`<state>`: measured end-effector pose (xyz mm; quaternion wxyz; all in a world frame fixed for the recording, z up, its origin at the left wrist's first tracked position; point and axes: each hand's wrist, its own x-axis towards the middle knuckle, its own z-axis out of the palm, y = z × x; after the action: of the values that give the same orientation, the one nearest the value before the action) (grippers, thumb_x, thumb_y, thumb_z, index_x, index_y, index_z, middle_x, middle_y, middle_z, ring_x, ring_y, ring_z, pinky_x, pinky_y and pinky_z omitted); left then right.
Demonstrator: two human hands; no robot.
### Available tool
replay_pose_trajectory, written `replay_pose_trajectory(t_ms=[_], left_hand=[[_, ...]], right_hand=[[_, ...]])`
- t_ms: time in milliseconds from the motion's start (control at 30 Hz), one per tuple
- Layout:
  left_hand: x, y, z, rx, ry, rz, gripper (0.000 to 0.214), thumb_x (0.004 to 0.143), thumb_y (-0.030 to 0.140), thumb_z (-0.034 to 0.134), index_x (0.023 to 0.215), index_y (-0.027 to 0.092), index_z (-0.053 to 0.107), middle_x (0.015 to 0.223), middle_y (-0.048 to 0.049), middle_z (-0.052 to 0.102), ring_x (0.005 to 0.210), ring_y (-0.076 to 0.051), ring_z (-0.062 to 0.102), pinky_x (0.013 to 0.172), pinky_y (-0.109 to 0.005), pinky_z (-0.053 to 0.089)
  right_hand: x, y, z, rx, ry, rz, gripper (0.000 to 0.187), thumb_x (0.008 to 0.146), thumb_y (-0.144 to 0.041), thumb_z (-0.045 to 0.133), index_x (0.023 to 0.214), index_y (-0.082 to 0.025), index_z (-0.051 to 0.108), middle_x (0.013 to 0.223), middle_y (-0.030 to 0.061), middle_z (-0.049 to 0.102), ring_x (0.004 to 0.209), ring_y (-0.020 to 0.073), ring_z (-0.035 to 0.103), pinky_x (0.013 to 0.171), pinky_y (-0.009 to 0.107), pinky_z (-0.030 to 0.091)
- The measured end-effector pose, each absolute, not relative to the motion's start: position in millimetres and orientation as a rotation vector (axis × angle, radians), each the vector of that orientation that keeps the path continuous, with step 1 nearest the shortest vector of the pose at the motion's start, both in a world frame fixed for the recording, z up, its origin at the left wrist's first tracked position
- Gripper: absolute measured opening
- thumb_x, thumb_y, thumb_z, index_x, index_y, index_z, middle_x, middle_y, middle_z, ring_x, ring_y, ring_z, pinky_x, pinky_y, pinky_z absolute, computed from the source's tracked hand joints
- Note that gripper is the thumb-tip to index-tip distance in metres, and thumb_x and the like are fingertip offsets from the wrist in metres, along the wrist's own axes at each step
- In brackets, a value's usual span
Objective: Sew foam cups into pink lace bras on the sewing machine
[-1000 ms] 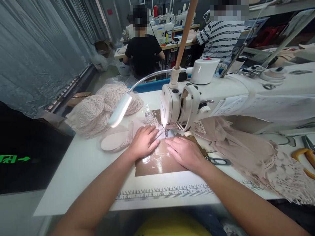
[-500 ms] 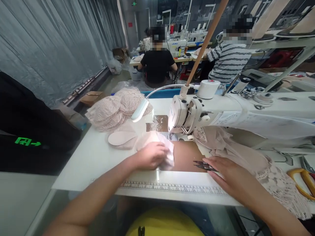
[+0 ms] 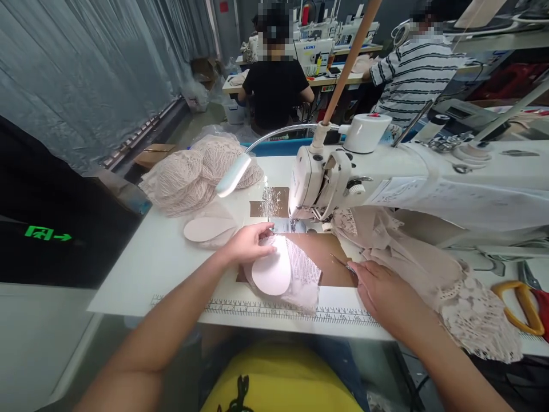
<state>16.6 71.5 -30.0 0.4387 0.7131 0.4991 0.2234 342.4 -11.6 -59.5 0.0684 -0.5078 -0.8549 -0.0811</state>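
Observation:
On the sewing machine's bed lies a pale, teardrop-shaped pad point(image 3: 272, 273) on a piece of pinkish lace point(image 3: 303, 270). My left hand point(image 3: 247, 244) is at the pad's upper left, thumb touching it. Its fingers reach toward the needle plate, apart from the thumb. Thread snips point(image 3: 342, 262) are in my right hand point(image 3: 380, 286), their tips pointing left over the brown bed surface point(image 3: 330, 249). The sewing machine's head point(image 3: 309, 180) stands just beyond the pad.
Left of the machine are bundled lace pieces point(image 3: 189, 174) and another pale pad point(image 3: 209, 229). Lace fabric point(image 3: 412, 263) and yellow-handled scissors point(image 3: 518, 306) lie at right. A lamp point(image 3: 234, 175) arches over the table. A ruler strip point(image 3: 266, 309) runs along the front. Two people sit beyond.
The bunched fabric in my left hand is now spread flat, with the pad facing up. My left hand has shifted left and away from me. The snips have turned in my right hand.

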Motion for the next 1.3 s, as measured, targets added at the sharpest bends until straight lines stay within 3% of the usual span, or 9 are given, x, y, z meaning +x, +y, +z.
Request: replay_pose_trajectory(t_ms=[67,200,300,500,667,867,1067,1300], left_hand=[[19,75,-34,1.687,1.232,0.553,0.065,0.072,0.032,0.071,0.131,0.013,0.051,0.113,-0.0126,0.065,0.102,-0.026,0.061,0.088,-0.037,0.049],[27,69,-36,1.467,1.038,0.58,0.034,0.076,0.036,0.069,0.1,0.012,0.065,0.091,-0.007,0.066,0.079,-0.018,0.062,0.067,-0.026,0.048],[30,63,-36,1.337,0.962,0.594,0.031,0.076,0.041,0.07,0.086,0.012,0.064,0.076,-0.0024,0.062,0.065,-0.012,0.056,0.056,-0.021,0.042],[29,59,-32,1.288,0.851,0.524,0.034,0.074,0.043,0.073,0.082,0.011,0.068,0.075,-0.0041,0.063,0.065,-0.012,0.056,0.056,-0.022,0.043],[25,59,-32,1.27,0.78,0.497,0.034,0.073,0.041,0.074,0.089,0.012,0.073,0.079,-0.0065,0.068,0.071,-0.015,0.06,0.066,-0.026,0.048],[22,61,-40,1.281,0.758,0.506,0.032,0.073,0.038,0.075,0.091,0.011,0.074,0.083,-0.008,0.07,0.075,-0.016,0.061,0.07,-0.027,0.047],[22,61,-41,1.258,0.707,0.481,0.029,0.073,0.037,0.075,0.087,0.011,0.075,0.073,-0.0044,0.065,0.07,-0.013,0.055,0.065,-0.024,0.043],[23,61,-35,1.323,0.728,0.444,0.033,0.074,0.041,0.072,0.075,0.008,0.071,0.057,0.0023,0.044,0.056,-0.007,0.036,0.05,-0.021,0.025]], right_hand=[[341,-11,-56,-1.54,-2.499,-0.175,0.038,0.083,-0.01,0.04,0.113,-0.006,0.062,0.097,0.0177,0.068,0.089,0.0279,0.065,0.077,0.041,0.053],[337,-12,-40,-1.559,-2.34,0.155,0.041,0.086,-0.015,0.034,0.121,-0.012,0.056,0.095,0.0111,0.07,0.082,0.0221,0.067,0.068,0.033,0.054],[325,-13,-27,-1.591,-2.204,0.441,0.037,0.092,-0.028,0.037,0.124,-0.018,0.054,0.106,0.0089,0.07,0.091,0.0216,0.067,0.07,0.03,0.054],[290,0,-18,-1.471,-2.198,0.723,0.043,0.095,-0.037,0.036,0.13,-0.02,0.055,0.115,0.0088,0.068,0.102,0.0241,0.065,0.079,0.035,0.054],[264,19,-12,-1.276,-2.166,0.903,0.041,0.095,-0.04,0.04,0.126,-0.021,0.06,0.123,0.0082,0.065,0.114,0.0262,0.059,0.093,0.042,0.048],[248,30,-14,-1.225,-2.105,1.065,0.035,0.087,-0.037,0.055,0.116,-0.02,0.066,0.114,0.0073,0.069,0.104,0.0244,0.063,0.09,0.038,0.049],[239,32,-14,-1.207,-2.074,1.146,0.025,0.086,-0.031,0.055,0.105,-0.02,0.067,0.098,0.0045,0.072,0.087,0.0201,0.065,0.076,0.032,0.05],[233,32,-21,-1.191,-1.953,1.198,0.019,0.086,-0.03,0.057,0.096,-0.02,0.07,0.092,0.0038,0.072,0.085,0.0187,0.065,0.074,0.03,0.049]])
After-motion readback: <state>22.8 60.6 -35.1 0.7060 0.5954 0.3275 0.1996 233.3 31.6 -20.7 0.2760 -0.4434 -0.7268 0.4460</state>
